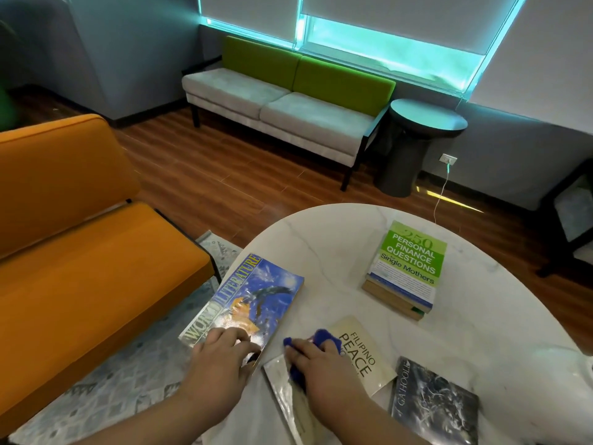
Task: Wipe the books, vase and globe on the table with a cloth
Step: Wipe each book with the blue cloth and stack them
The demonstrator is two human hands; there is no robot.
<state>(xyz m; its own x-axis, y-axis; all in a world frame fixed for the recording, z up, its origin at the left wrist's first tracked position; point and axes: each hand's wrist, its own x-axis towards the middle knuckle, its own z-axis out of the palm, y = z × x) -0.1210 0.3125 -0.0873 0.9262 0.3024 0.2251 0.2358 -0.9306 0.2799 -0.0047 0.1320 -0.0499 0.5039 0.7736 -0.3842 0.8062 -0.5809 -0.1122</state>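
While pressing down on glossy grey book [282, 377], grips bunched blue cloth [322, 337] in right hand [321, 361], fingers bent over it. Rests left hand [224, 345] flat, fingers spread, on near corner of World Literature book [253, 293], just left of grey book. Cloth edge touching cream Filipino Peace book [362, 351], partly tucked under grey book's right side. Further right along near edge: dark Ga'Hoole book [436, 399], lying flat, just beside Peace book. Well apart, toward far right of top: stack of books [398, 297], green finance title [410, 258] uppermost. All lying on round white marble table [353, 226], faint grey veins. Beyond table: brown wood floor [224, 162], pale patterned rug [128, 364] under table's left side. Orange sofa [64, 220] at left. Grey sofa with green back [288, 101] against far wall, below window [385, 59] with blinds lowered, teal light at sill. Dark round side table [426, 120] just right of it. Wall socket [448, 159] with white cable [441, 194] dropping to floor. Dark chair [571, 213] cut by right frame edge.
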